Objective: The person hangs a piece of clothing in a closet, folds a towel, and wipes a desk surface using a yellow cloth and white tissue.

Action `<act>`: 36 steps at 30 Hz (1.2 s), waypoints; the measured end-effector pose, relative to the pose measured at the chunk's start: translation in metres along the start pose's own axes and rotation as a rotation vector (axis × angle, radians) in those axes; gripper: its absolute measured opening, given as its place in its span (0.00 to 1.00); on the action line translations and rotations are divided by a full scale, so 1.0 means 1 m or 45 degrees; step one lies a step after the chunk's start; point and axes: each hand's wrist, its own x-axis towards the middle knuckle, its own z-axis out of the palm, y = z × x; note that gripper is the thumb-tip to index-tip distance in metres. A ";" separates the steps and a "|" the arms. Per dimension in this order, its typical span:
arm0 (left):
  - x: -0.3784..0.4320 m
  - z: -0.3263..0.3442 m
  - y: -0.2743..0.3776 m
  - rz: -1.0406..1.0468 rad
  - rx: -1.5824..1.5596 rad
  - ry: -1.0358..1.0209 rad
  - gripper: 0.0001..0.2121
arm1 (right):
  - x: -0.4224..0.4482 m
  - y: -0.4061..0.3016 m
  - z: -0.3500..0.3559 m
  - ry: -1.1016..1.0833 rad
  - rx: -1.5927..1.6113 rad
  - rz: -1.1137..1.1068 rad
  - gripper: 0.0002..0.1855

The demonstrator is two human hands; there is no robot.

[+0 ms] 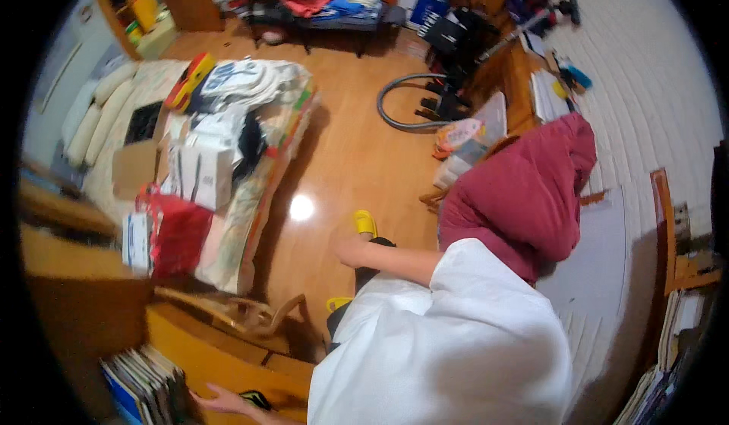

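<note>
At the bottom left my left hand has its fingers apart, close beside an upright stack of books or folders on a wooden surface. Contact with them cannot be told. A dark object with a green edge lies by the left wrist. My right hand hangs low over the wooden floor, near a yellow slipper; it is blurred and its fingers cannot be made out. No object shows in it. A second yellow slipper shows below, beside my white shirt.
A bed holds clothes, a white paper bag and a red bag. A wooden chair stands near the bed. At right are a maroon padded cover and a vacuum hose. A loaded bench stands behind.
</note>
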 end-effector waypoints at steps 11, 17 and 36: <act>-0.181 0.061 0.401 1.261 -0.682 -1.469 0.17 | -0.049 0.237 0.132 -0.566 1.094 0.384 0.27; -0.252 0.239 0.417 1.111 0.016 -2.292 0.22 | -0.059 0.303 0.127 -0.506 1.263 0.607 0.36; -0.377 0.327 0.845 2.066 0.584 -2.497 0.26 | -0.075 0.550 0.153 0.640 1.691 1.827 0.24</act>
